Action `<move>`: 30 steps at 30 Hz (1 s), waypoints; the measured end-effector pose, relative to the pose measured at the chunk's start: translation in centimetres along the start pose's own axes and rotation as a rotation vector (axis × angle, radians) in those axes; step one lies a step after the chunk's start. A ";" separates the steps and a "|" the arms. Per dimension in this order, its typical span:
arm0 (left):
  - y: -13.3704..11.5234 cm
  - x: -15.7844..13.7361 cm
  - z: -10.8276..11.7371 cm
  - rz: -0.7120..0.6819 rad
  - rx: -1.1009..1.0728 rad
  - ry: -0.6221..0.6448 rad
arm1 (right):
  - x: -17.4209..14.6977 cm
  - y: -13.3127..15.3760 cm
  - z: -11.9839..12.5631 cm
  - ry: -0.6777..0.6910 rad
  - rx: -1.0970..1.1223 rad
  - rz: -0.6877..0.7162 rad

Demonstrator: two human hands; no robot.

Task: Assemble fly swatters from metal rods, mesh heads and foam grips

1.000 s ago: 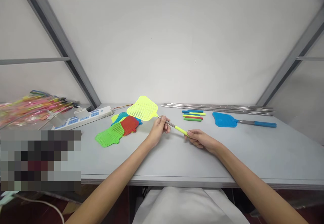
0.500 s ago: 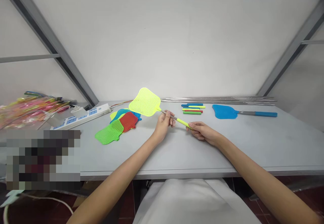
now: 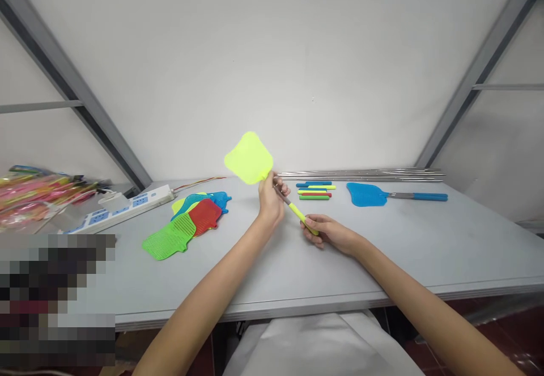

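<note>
While my left hand (image 3: 272, 197) and right hand (image 3: 326, 230) both grasp the yellow swatter (image 3: 249, 159), its pieces look joined.
Out to the left hand's left I see a white power strip (image 3: 121, 212), then, nearer that hand, loose swatter heads (image 3: 181, 229) in green, red, blue and yellow, none fitted to a shaft. My left fingers curl round the swatter just below its head; my right hand, nearer me, grips its handle (image 3: 297, 212). I judge this one assembled, though I can't tell how firmly. Beyond the right hand, loose handles (image 3: 315, 193) lie on the surface (image 3: 272, 277), bare metal rods (image 3: 361, 176) behind them, all unjoined. Farther right of that hand, one blue swatter (image 3: 367, 194) looks finished.
</note>
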State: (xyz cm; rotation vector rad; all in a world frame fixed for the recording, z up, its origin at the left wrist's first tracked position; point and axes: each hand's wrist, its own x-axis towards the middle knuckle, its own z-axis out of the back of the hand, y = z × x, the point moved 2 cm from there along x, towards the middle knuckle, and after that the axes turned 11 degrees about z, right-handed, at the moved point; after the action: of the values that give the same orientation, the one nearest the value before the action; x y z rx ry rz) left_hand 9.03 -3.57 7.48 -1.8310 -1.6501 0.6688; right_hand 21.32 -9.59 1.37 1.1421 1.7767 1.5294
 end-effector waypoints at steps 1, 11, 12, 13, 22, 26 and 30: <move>0.1 0.4 -1.1 0.008 0.016 0.046 | 0.1 -0.2 -0.1 -0.052 0.034 0.011; 4.4 4.3 -5.0 0.091 0.182 0.234 | 0.0 -1.2 0.7 -0.391 0.220 0.128; 4.6 4.5 -5.1 0.093 0.201 0.262 | 0.0 -1.1 0.8 -0.395 0.235 0.137; 4.8 4.5 -5.3 0.091 0.219 0.290 | 0.0 -1.1 0.8 -0.399 0.245 0.149; 5.7 3.5 -6.4 0.088 0.320 0.363 | 0.0 -1.3 1.1 -0.456 0.282 0.197; 6.2 3.3 -6.2 0.083 0.314 0.350 | -0.2 -1.4 1.2 -0.451 0.305 0.187; 6.3 3.1 -5.9 0.100 0.300 0.323 | -0.3 -1.4 1.2 -0.452 0.306 0.176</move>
State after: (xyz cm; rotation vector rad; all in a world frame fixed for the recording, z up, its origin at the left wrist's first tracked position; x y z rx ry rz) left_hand 17.94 -1.46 7.27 -1.7062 -1.1883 0.5893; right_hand 22.11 -9.22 -0.26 1.6786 1.6578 0.9945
